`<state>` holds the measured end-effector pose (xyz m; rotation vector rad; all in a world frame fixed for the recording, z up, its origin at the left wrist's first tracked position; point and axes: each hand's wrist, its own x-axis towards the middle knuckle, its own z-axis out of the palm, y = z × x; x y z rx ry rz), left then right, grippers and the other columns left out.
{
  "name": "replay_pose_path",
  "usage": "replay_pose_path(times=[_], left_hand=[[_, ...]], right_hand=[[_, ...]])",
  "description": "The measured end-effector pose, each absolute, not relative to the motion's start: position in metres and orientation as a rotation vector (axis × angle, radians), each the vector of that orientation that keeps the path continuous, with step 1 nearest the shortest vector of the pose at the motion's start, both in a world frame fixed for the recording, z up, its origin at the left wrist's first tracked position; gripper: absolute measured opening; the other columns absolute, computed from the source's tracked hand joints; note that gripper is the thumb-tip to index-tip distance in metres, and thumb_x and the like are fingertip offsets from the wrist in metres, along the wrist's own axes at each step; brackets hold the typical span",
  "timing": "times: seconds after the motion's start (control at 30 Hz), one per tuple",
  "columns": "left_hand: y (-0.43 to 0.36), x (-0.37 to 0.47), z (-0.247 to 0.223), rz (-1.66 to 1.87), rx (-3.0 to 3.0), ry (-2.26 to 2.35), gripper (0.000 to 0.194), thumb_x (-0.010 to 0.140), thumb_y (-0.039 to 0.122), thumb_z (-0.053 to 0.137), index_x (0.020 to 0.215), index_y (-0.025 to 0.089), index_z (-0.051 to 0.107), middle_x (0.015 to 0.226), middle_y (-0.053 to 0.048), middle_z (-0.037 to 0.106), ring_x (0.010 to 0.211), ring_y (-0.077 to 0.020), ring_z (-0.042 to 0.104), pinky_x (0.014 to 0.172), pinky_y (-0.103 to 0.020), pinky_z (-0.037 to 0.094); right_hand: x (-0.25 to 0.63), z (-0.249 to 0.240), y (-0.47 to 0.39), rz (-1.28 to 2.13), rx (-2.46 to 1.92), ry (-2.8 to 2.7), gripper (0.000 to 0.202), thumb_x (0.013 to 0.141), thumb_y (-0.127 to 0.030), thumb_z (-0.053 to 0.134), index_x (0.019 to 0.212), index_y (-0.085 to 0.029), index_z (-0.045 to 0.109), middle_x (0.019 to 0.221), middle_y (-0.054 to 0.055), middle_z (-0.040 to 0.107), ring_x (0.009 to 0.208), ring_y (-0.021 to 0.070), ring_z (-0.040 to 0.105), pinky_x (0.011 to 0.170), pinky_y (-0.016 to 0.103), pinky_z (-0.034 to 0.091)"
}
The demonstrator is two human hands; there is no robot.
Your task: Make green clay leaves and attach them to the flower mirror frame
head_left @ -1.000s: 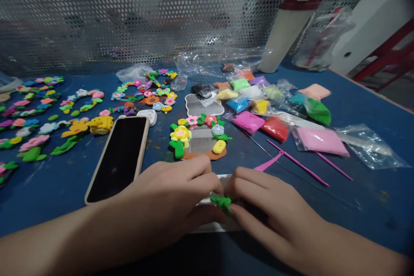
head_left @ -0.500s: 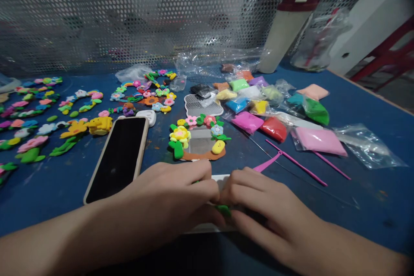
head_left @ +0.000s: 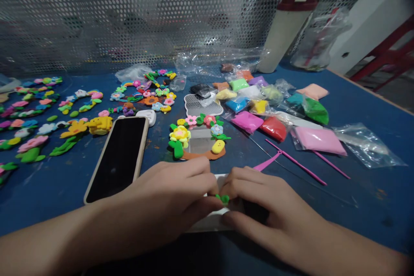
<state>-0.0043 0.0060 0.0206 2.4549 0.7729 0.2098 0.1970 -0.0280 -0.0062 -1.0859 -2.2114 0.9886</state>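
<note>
Fingers point(head_left: 237, 221) around partly hidden green piece point(head_left: 224, 199).

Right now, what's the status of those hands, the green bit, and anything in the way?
Left hand and right hand at small green piece, exact grip unclear. White board beneath. Phone close by left forearm.

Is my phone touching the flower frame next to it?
Apart. The head view shows a plain strip of blue table between the right edge of the phone and the leafy left side of the flower frame.
</note>
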Motion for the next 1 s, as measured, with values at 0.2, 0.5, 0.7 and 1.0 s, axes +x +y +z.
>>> replay_pose_path(times=[0.2,0.5,0.7,1.0], left_hand=[[0.009,-0.005,0.012,0.339,2.267,0.81,0.023,0.09,0.02,0.053,0.068,0.017,0.046,0.071,0.004,0.049,0.064,-0.0088,0.044,0.056,-0.019,0.032],[0.015,-0.002,0.012,0.189,2.063,0.948,0.026,0.091,0.029,0.05,0.068,0.017,0.053,0.069,0.006,0.053,0.066,-0.0082,0.048,0.058,-0.018,0.033],[0.014,0.0,0.013,0.21,2.065,0.89,0.023,0.091,0.026,0.051,0.069,0.017,0.054,0.067,0.006,0.051,0.063,-0.008,0.046,0.056,-0.018,0.033],[0.007,0.001,0.015,0.291,2.147,0.814,0.017,0.083,0.014,0.057,0.068,0.016,0.05,0.064,0.006,0.049,0.06,-0.0075,0.043,0.056,-0.018,0.033]], right_hand=[[0.197,-0.008,-0.031,0.844,-1.071,-2.281,0.013,0.089,-0.012,0.052,0.079,-0.017,0.059,0.077,0.0,0.06,0.071,0.0133,0.054,0.065,0.026,0.041],[0.198,-0.019,-0.028,0.303,-0.943,-2.384,0.023,0.093,-0.019,0.046,0.075,-0.017,0.059,0.071,0.002,0.059,0.065,0.0151,0.047,0.06,0.028,0.034],[0.197,-0.02,-0.027,0.172,-0.885,-2.429,0.03,0.093,-0.015,0.042,0.068,-0.017,0.059,0.065,0.002,0.056,0.06,0.0152,0.043,0.058,0.029,0.03],[0.195,-0.019,-0.03,0.088,-0.848,-2.419,0.037,0.095,-0.014,0.037,0.063,-0.017,0.056,0.059,0.001,0.055,0.054,0.0141,0.042,0.056,0.029,0.03]])
